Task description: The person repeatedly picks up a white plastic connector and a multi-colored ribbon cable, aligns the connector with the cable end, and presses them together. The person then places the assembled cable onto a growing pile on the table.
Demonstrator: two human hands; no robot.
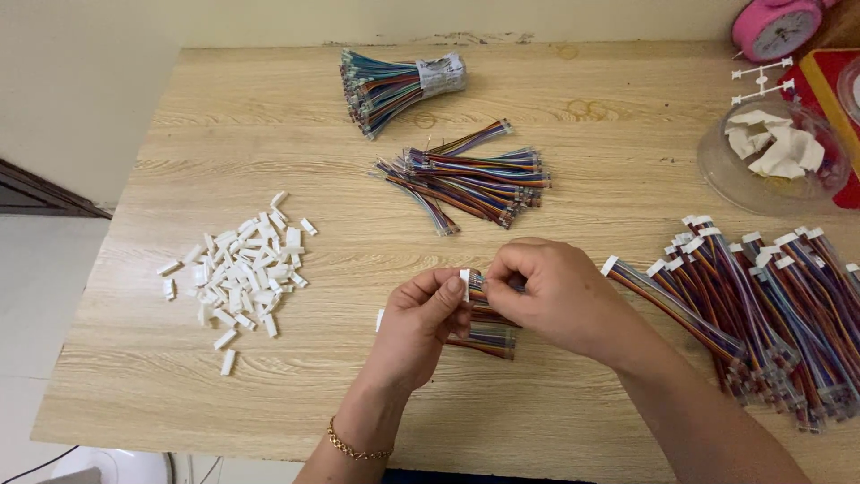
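My left hand (419, 323) pinches a small white plastic connector (465, 282) between thumb and fingers, with a gold bracelet on the wrist. My right hand (557, 291) grips a short multicoloured ribbon wire (477, 285) whose end meets the connector. Just below the hands, a few more short coloured wires (488, 341) lie on the wooden table (269, 134). A heap of loose white connectors (240, 273) sits to the left of my hands.
A loose pile of coloured wires (475, 175) lies mid-table, a banded wire bundle (394, 85) behind it. Wires with white connectors fitted (761, 305) fill the right side. A clear tub with white scraps (775, 152) and a pink clock (775, 25) stand at the far right.
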